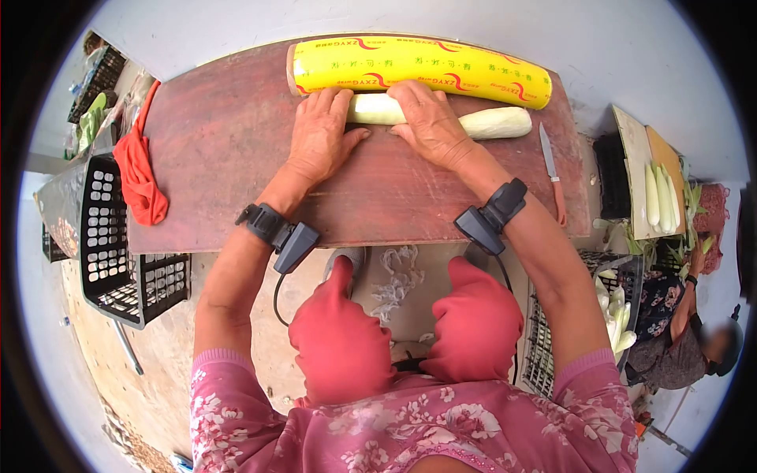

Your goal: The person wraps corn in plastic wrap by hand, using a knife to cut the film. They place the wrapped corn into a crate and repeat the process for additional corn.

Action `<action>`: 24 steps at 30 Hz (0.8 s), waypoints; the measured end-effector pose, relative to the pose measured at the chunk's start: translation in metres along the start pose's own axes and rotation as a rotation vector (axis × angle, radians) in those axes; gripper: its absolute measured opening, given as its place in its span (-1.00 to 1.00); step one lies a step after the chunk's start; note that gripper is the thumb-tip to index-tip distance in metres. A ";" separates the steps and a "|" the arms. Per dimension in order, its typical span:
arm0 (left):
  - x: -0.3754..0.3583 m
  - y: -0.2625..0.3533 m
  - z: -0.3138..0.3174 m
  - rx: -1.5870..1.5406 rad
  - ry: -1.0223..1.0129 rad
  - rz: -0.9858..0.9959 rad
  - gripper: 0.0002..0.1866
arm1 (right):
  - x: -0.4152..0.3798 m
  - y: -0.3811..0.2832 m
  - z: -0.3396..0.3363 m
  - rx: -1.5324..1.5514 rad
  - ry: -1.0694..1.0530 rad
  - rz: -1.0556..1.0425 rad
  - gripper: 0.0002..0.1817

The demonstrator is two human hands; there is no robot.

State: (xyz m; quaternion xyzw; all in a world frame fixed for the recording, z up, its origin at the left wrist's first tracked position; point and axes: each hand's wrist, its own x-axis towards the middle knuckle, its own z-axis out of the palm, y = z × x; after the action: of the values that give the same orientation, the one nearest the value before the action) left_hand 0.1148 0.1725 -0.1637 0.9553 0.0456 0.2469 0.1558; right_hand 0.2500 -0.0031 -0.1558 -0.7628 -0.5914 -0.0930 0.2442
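A long pale green-white vegetable (495, 123) lies sideways on the dark red wooden table (229, 142), just in front of a yellow roll of wrap (418, 69) with red and green print. My left hand (322, 134) rests over its left end, fingers curled down and that end hidden. My right hand (430, 122) grips it near the middle, thumb on the near side. Whether this is one piece or two end to end, I cannot tell. To the right lies a knife (550, 162) with an orange handle, touched by neither hand.
A red cloth (140, 177) hangs at the table's left edge, above a black crate (106, 229). On the right, another crate (540, 339) holds pale vegetables, and more lie on a board (643, 158). A co-worker (670, 355) sits at far right.
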 end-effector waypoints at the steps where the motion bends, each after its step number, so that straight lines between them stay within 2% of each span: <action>1: 0.000 0.000 0.001 0.008 0.005 0.003 -0.38 | 0.001 -0.001 0.000 -0.023 -0.010 0.001 -0.38; 7: -0.002 -0.004 0.013 0.038 0.079 -0.031 -0.40 | 0.000 -0.006 0.000 -0.176 0.037 0.056 -0.40; 11: -0.001 -0.017 0.015 -0.078 0.050 -0.033 -0.43 | -0.001 -0.008 -0.004 -0.275 0.034 0.099 -0.44; 14: -0.002 -0.019 0.011 -0.137 0.033 -0.037 -0.46 | -0.006 0.002 -0.015 -0.161 -0.027 0.115 -0.52; 20: -0.004 -0.022 0.005 -0.261 -0.015 -0.046 -0.49 | 0.001 0.011 -0.018 0.202 -0.050 0.339 -0.78; 24: -0.006 -0.024 0.004 -0.290 -0.010 -0.034 -0.50 | 0.008 0.008 -0.011 0.187 0.089 0.210 -0.81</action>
State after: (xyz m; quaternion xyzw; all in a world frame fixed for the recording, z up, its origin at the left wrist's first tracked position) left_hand 0.1113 0.1930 -0.1772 0.9232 0.0248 0.2433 0.2966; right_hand 0.2611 -0.0032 -0.1452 -0.7894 -0.5031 -0.0453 0.3487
